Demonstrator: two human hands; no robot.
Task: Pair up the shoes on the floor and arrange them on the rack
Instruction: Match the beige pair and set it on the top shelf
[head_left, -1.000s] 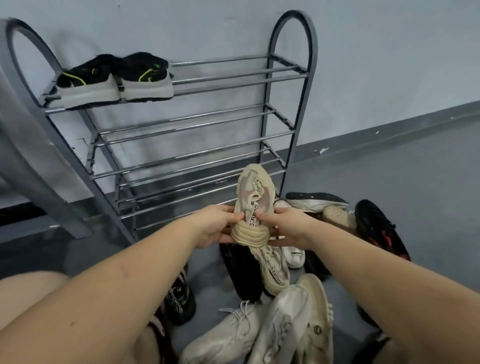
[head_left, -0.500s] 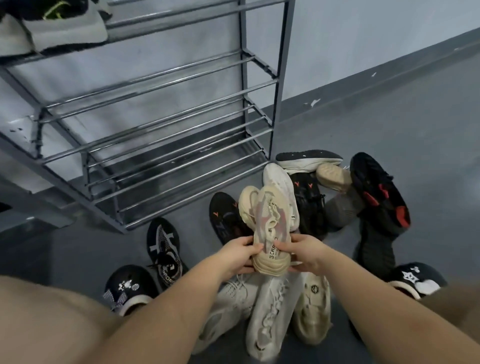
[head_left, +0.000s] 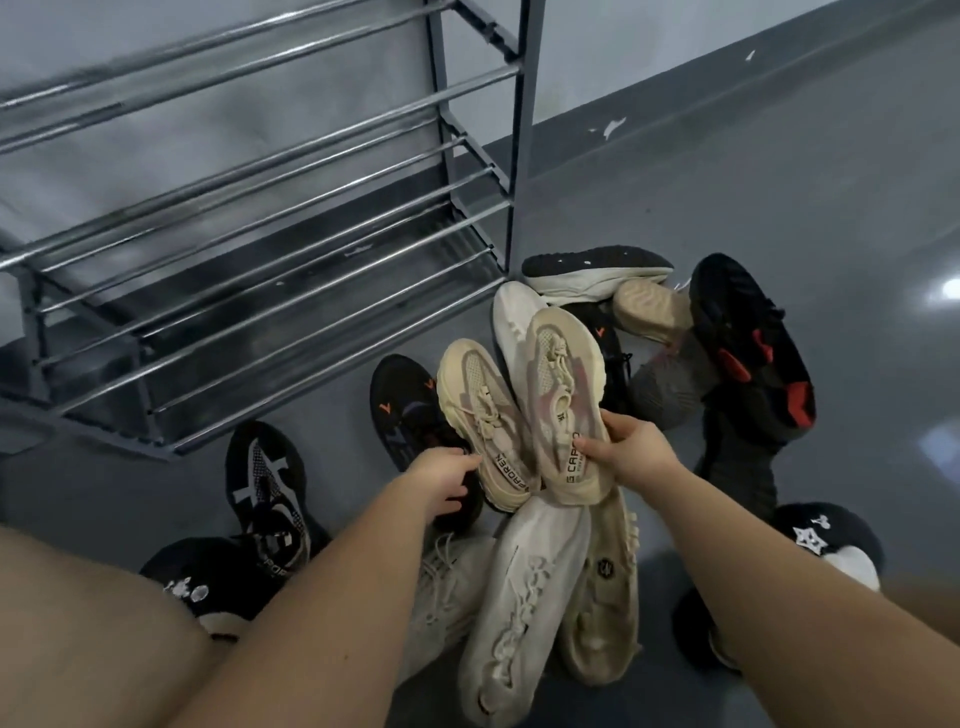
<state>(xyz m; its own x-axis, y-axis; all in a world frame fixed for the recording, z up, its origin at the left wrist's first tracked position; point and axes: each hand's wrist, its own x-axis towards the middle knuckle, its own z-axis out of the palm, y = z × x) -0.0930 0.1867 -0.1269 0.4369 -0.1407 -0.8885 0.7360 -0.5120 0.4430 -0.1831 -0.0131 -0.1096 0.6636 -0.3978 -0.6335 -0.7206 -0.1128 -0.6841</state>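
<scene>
— What's in front of you?
— The grey metal shoe rack (head_left: 270, 218) far left, shoes heaped on the grey floor (head_left: 727, 182) beside it.
— And your hands?
— My right hand (head_left: 631, 457) grips one beige mesh sneaker (head_left: 563, 400); my left hand (head_left: 441, 480) touches its matching beige sneaker (head_left: 483, 415), fingers relaxed.

A second beige sneaker (head_left: 485, 431) now lies against the one first picked up (head_left: 566, 410), which the right hand (head_left: 631, 457) alone grips at the heel, lowered from in front of the rack (head_left: 291, 208) to just above the pile. The left hand (head_left: 441, 480) has let go of it and reaches for the second shoe's heel (contact unclear). The view has dropped toward the floor (head_left: 753, 171).
</scene>
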